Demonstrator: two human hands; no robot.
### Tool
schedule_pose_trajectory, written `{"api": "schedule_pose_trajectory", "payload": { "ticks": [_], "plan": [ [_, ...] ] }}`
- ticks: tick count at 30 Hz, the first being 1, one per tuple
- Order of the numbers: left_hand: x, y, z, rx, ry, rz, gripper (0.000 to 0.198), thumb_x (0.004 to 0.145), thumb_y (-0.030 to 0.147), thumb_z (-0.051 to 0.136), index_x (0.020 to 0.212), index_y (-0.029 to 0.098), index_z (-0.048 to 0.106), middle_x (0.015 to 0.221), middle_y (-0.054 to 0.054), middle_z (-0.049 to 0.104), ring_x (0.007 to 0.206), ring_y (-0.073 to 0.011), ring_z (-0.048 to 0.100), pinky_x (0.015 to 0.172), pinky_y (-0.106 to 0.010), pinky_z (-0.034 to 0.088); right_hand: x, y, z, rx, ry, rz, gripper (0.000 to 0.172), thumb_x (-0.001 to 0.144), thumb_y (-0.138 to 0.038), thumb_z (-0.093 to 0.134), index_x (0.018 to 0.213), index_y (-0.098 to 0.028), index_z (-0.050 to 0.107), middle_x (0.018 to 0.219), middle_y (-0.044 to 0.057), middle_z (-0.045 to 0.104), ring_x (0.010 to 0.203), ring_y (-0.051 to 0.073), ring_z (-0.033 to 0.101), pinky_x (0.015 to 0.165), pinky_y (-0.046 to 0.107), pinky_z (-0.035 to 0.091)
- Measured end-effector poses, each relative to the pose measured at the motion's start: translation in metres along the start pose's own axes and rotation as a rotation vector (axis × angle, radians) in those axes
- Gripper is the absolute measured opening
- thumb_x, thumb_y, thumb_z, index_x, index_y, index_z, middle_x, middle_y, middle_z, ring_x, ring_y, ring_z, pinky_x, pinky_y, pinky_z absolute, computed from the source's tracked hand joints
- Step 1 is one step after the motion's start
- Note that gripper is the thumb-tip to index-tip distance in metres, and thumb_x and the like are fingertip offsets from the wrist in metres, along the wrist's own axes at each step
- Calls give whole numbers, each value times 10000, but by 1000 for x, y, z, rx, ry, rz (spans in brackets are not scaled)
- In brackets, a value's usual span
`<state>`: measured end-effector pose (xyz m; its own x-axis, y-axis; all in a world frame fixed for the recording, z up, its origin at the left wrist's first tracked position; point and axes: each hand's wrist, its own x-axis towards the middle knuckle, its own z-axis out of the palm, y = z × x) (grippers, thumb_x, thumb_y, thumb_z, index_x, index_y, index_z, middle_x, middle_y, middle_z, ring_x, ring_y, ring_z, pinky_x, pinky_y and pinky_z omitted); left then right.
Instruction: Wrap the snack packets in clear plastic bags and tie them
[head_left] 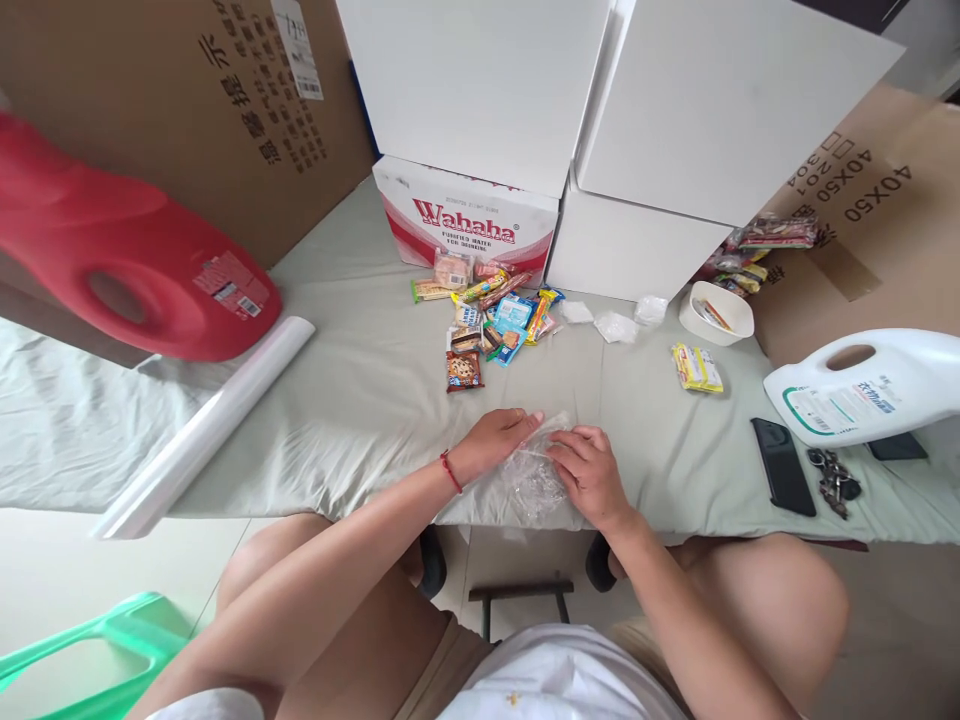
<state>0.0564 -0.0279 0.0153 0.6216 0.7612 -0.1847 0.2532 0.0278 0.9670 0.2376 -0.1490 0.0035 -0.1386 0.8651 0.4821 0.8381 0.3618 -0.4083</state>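
Observation:
A crumpled piece of clear plastic wrap [534, 472] lies at the front edge of the cloth-covered table [360, 390]. My left hand [495, 440] rests on its left side with fingers flat and reaching over it. My right hand [589, 470] presses on its right side, fingers curled down onto the film. A red string is on my left wrist. Further back lies a pile of several small snack packets [487, 315].
A roll of clear film [210, 425] and a red jug [120, 260] lie at left. A white jug [862, 385], black phone [782, 465], keys [832, 480], white bowl [716, 312] and yellow packet [697, 367] sit right. Boxes [469, 220] stand behind.

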Motion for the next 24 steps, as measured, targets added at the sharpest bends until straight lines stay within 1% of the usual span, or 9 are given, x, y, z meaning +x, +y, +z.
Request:
{"api": "schedule_pose_trajectory", "payload": {
  "ticks": [2,4,8,10,13,17,20,22,24],
  "plan": [
    [-2,-3,-1,24,22,-5,408,802,524,647,584,218,488,559,29,451,577,-136,394,560,-281,294,7,-3,3,3,-23,-6,260,988,-146,573,1061,-298,771,1172,33,758,1088,264,571,915,464,523],
    [-1,-7,-5,-30,84,-46,356,799,473,642,615,222,468,568,38,451,563,-126,387,552,-269,289,11,-5,3,20,-2,3,266,989,-147,572,1063,-306,772,1160,33,757,1090,263,574,905,457,532],
    [6,-9,-15,-158,225,-77,298,854,431,598,691,234,444,585,49,473,528,-120,435,537,-254,329,3,-6,-7,6,131,18,234,971,-159,614,1026,-322,773,1072,35,761,1041,269,587,877,469,547],
    [8,-7,-16,-156,245,-74,293,877,426,591,708,240,441,560,56,467,501,-121,453,529,-255,338,-8,-4,-14,-29,190,40,231,958,-154,633,1019,-329,770,1031,37,757,1001,271,594,851,476,548],
    [5,-5,-11,-163,196,-88,297,905,450,575,735,248,438,521,64,471,424,-119,442,491,-268,302,-28,0,-20,-64,215,75,255,950,-131,634,1042,-334,757,1017,41,743,973,267,586,827,469,548],
    [1,-4,-3,-191,152,-64,324,915,490,574,755,249,427,523,82,454,378,-104,405,467,-271,260,-43,2,-23,-55,215,162,233,961,-158,630,1124,-305,710,1112,83,687,1045,278,582,869,488,549],
    [2,-6,-1,-187,131,-30,330,925,506,557,769,244,429,524,86,457,394,-101,422,481,-262,279,-36,-4,-25,-59,246,168,360,955,-178,649,1292,-302,623,1183,111,640,1107,295,578,931,523,529],
    [4,-7,0,-188,95,-24,338,927,522,548,777,243,433,508,90,448,400,-104,428,485,-257,289,-25,-8,-24,-64,201,125,459,950,-191,657,1384,-310,568,1244,121,622,1156,305,563,973,534,509],
    [4,-7,0,-204,60,-39,363,919,559,553,786,243,433,503,94,441,404,-105,437,481,-252,294,-12,-11,-18,-61,118,73,450,951,-200,655,1383,-307,585,1261,117,631,1174,305,549,985,517,502]
  ]
}}
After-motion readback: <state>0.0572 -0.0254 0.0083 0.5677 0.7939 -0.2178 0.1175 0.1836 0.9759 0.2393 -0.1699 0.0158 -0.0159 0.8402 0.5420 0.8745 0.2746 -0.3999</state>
